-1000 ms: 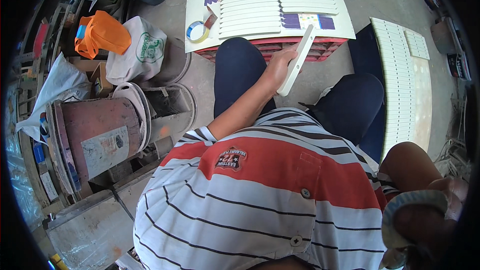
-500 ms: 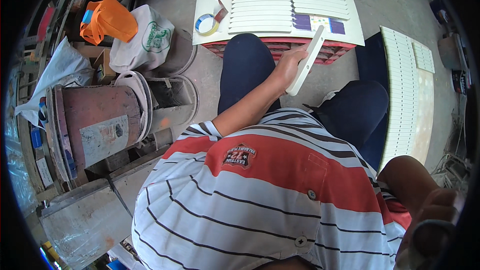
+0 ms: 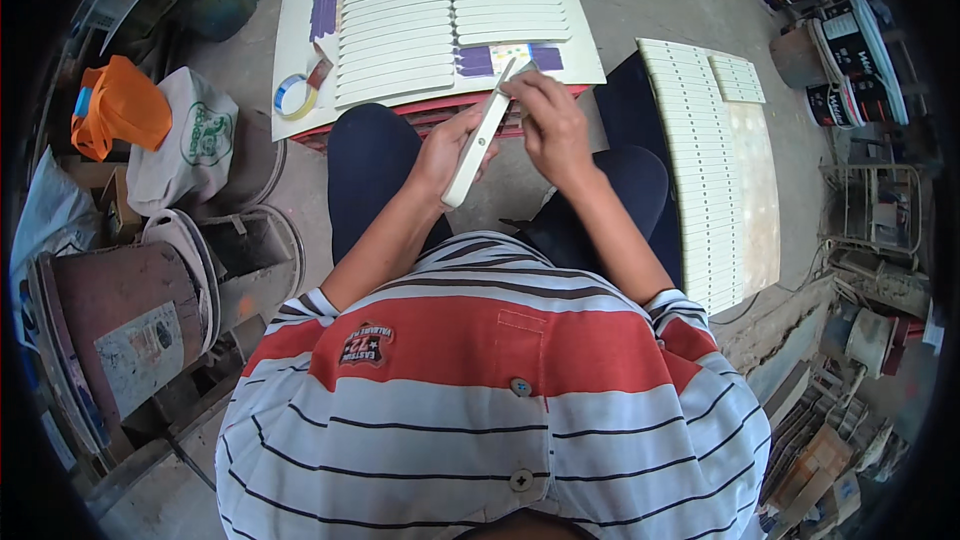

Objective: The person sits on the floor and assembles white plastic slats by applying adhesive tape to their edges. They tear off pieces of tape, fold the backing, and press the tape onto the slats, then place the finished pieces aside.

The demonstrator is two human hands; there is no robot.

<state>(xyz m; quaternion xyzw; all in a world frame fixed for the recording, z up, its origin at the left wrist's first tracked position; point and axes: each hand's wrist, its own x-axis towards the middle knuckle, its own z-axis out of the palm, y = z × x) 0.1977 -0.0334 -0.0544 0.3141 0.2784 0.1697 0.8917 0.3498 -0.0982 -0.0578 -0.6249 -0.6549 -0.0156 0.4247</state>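
My left hand (image 3: 437, 152) is wrapped round a narrow cream-white bar (image 3: 468, 168) with rounded ends and a small hole in its face. The bar is held tilted between my knees, its far end pointing away from me. At that far end my right hand (image 3: 556, 128) has its fingers bent and pressed close to the bar. Whether a small thing is pinched in them is hidden. Just beyond lies a pale board (image 3: 300, 40) bearing rows of similar cream strips (image 3: 395, 30). A roll of tape (image 3: 294, 97) and a reddish-brown folded piece (image 3: 319, 72) lie on its near left corner.
On the right, a second panel (image 3: 755, 190) carries a long row of cream strips with holes (image 3: 695, 170). Paint buckets (image 3: 850, 50) stand at the far right. On the left are an orange bag (image 3: 125, 105), a white sack (image 3: 185, 155) and a stained bucket (image 3: 125, 290).
My right hand has come from the far lower right to the far end of the bar. The left hand still holds the bar, now tilted nearer my middle. The view has swung right.
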